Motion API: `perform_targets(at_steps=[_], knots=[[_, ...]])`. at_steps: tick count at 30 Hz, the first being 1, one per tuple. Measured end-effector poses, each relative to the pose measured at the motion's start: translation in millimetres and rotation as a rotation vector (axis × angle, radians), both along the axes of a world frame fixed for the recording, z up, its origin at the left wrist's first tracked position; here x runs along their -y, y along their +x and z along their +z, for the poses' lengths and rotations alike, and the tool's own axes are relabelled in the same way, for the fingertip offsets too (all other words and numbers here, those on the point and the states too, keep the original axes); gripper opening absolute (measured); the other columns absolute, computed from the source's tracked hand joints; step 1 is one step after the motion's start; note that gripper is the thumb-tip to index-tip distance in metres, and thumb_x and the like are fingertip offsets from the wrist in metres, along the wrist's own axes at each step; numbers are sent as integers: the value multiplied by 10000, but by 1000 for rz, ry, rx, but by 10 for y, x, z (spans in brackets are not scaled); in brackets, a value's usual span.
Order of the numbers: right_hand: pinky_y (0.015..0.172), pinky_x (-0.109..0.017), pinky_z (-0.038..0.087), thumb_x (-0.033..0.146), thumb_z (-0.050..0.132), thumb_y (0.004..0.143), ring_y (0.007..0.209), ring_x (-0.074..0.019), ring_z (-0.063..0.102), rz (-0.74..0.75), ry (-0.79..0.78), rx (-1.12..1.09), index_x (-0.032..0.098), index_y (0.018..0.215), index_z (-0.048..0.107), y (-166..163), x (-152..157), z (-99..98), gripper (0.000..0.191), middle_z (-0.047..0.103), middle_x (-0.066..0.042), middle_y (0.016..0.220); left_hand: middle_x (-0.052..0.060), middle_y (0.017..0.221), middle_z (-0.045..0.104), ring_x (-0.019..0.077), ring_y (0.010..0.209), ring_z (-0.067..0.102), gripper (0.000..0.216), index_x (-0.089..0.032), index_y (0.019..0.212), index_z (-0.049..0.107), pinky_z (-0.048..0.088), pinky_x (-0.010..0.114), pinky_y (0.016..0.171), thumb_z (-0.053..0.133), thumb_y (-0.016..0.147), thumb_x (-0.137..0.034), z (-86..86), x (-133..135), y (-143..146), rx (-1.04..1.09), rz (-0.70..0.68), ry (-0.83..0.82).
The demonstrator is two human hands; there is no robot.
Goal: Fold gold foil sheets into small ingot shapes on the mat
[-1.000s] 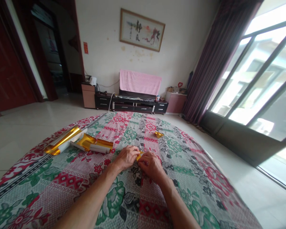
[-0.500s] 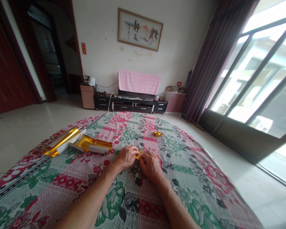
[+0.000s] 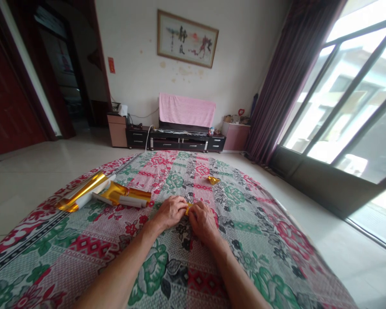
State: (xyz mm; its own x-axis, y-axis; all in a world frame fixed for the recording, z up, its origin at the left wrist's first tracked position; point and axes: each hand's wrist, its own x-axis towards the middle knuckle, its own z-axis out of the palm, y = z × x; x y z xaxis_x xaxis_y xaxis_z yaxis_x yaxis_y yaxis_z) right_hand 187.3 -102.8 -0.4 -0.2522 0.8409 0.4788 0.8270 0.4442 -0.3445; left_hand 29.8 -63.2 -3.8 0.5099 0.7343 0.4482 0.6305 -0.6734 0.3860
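Observation:
Between my two hands, at the middle of the patterned cloth (image 3: 176, 274), is a small piece of gold paper (image 3: 188, 209), mostly hidden by fingers. My left hand (image 3: 172, 211) pinches its left side with curled fingers. On its right side, my right hand (image 3: 203, 219) is closed, the fingers bent over the paper. Beyond my right hand lies a small folded gold paper shape (image 3: 213, 180). Off to the left of my left hand are curled gold sheets with white backs: a long roll (image 3: 86, 192) and a shorter curled sheet (image 3: 124, 195).
The cloth covers a wide rounded surface. Past its far edge stands a low black cabinet (image 3: 180, 143) with a pink towel (image 3: 187, 109) draped over something on it. A purple curtain (image 3: 283, 81) and window are at the right, a red door (image 3: 13, 98) at the left.
My right-hand fingers have shifted slightly over the gold paper. Both hands keep their hold at nearly the same spot, and the other gold pieces stay put.

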Motion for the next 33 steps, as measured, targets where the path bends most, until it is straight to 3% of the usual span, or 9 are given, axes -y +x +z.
perform_targets(at_steps=[12,19,30,33], knots=[[747,-256,357,195,422,858,814,-145,500,-10,-36,-29,175,748,572,10,-33,-11,188,543,-49,843,25,964,631,144,905,539,238,-190,897,661,405,288,878,458,791,-124,-14,-25,2,25,-3,-12],[745,-258,358,211,434,853,806,-143,497,-9,-19,-38,175,727,566,11,-36,-23,186,543,-49,845,43,929,603,164,922,502,271,-179,841,642,416,303,840,375,842,-128,40,58,62,-62,-10,82],[737,-252,360,197,436,848,801,-142,502,-9,-32,-68,181,740,585,11,-30,-5,186,546,-47,838,20,892,637,142,860,544,256,-197,889,628,412,275,838,431,773,-84,84,52,36,4,-39,-10],[729,-249,369,188,444,839,795,-140,509,-9,-36,-89,180,749,593,8,-36,-13,175,553,-47,834,12,864,637,139,837,549,173,-199,817,625,413,266,828,476,766,-129,107,69,19,14,-46,-42]])
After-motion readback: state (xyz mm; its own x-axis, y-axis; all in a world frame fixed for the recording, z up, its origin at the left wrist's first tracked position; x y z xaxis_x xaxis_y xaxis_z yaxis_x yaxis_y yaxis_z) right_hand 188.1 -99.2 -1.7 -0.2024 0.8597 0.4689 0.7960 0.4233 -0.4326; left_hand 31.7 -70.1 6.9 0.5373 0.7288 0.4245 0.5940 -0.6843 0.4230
